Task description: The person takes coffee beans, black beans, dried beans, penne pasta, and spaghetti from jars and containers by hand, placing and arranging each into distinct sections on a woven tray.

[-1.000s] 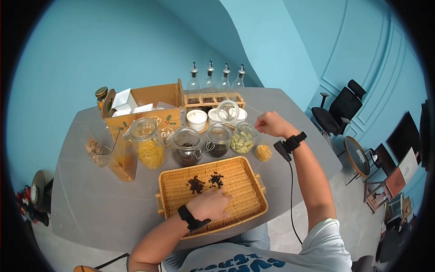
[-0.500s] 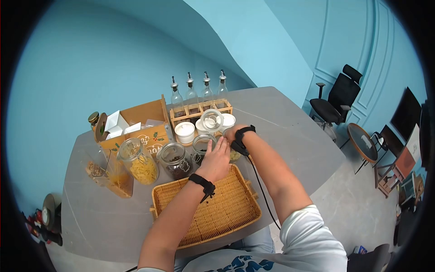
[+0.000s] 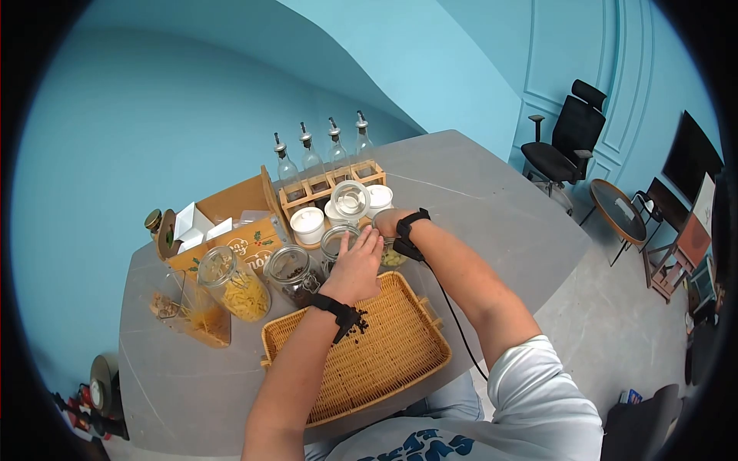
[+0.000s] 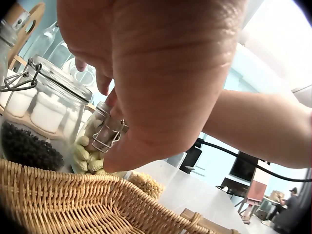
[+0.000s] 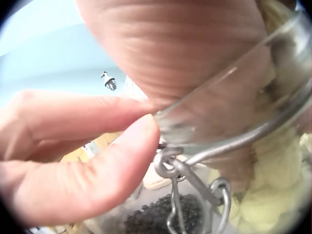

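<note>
My left hand (image 3: 358, 270) holds the rim of the glass jar of pale green pieces (image 3: 393, 258), its thumb and a finger pinching the glass in the right wrist view. From above, my right hand (image 3: 390, 223) reaches into that jar's mouth; through the glass in the right wrist view part of it shows inside, but its fingertips are hidden. A jar of black grains (image 4: 31, 148) stands beside it. Below the hands lies the wicker basket (image 3: 442, 349) with small dark grains (image 3: 360, 323) in it, partly covered by the left wrist.
Left of the hands stand a jar of dark pieces (image 3: 298, 283), a pasta jar (image 3: 246, 298) and a spaghetti container (image 3: 207, 326). Behind are a wooden box (image 3: 261, 238), white lidded pots (image 3: 308, 223) and bottles (image 3: 338, 155) in a rack. Yellow kernels (image 4: 146, 185) lie right of the green jar.
My left hand has gone from the basket up to the green jar and taken hold of its rim. My right hand has moved from beside that jar into its mouth.
</note>
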Demonstrator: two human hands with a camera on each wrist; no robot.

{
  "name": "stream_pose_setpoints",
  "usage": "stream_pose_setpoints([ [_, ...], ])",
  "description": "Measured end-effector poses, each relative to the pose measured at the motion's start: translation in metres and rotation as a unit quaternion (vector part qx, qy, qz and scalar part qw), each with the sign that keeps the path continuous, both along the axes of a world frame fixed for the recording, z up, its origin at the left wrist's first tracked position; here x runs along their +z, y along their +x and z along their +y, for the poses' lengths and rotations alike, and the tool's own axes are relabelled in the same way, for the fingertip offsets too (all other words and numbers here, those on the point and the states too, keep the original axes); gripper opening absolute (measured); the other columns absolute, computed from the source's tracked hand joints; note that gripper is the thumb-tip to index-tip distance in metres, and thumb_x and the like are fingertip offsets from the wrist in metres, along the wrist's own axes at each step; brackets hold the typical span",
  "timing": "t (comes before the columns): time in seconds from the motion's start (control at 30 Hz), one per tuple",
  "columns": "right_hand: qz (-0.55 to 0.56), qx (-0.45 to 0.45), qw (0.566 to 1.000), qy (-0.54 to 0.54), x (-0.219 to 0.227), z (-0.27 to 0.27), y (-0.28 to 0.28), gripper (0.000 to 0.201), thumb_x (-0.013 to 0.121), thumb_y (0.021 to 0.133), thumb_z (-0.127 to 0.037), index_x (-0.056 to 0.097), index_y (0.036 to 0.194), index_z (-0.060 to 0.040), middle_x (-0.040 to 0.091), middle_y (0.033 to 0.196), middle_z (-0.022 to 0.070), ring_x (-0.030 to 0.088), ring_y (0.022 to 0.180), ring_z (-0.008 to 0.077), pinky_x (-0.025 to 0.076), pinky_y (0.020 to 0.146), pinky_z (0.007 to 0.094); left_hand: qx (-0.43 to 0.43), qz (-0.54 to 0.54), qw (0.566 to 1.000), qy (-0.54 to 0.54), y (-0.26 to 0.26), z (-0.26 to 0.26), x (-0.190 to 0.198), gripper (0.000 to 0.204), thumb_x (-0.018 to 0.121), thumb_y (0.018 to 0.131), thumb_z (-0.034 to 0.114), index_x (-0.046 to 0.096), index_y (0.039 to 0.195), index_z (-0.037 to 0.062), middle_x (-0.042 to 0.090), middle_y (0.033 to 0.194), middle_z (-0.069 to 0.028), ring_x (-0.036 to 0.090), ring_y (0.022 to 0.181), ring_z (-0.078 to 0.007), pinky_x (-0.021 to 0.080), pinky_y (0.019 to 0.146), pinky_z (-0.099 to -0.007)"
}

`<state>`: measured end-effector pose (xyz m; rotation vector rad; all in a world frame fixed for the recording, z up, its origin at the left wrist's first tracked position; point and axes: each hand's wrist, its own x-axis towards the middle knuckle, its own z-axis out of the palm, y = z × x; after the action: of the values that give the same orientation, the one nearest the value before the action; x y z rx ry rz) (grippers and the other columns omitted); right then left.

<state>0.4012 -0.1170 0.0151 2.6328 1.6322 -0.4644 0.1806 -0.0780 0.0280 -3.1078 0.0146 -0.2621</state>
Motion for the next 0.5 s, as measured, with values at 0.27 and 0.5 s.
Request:
stream_pose_setpoints([
  [0.27,-0.106,-0.033,0.988,0.105,0.036,-0.018,-0.037,0.028,0.071,0.086,-0.015,0.074,0.108,0.0006,0.072,0.111,0.025,0.07,0.105,0.0392,0.058,0.089,0.0464,-0.006,0.003,1.0,-0.025,0.002,0.005,-0.006,0.087,0.076,0.077,0.022,0.039,0.151,-0.0041,0.033,0.161,-0.021,0.022,0.155,-0.0321,0.019,0.125,-0.0564],
  [0.5,-0.152,-0.032,0.974,0.167,0.061,-0.027,-0.025,0.032,0.084,0.07,-0.014,0.076,0.098,-0.0008,0.074,0.098,0.0226,0.074,0.095,0.0366,0.059,0.086,0.0417,-0.011,0.014,0.999,-0.029,0.0,0.007,0.0,0.085,0.076,0.078,0.021,0.041,0.15,-0.0048,0.033,0.161,-0.0212,0.022,0.155,-0.0313,0.019,0.125,-0.0549],
])
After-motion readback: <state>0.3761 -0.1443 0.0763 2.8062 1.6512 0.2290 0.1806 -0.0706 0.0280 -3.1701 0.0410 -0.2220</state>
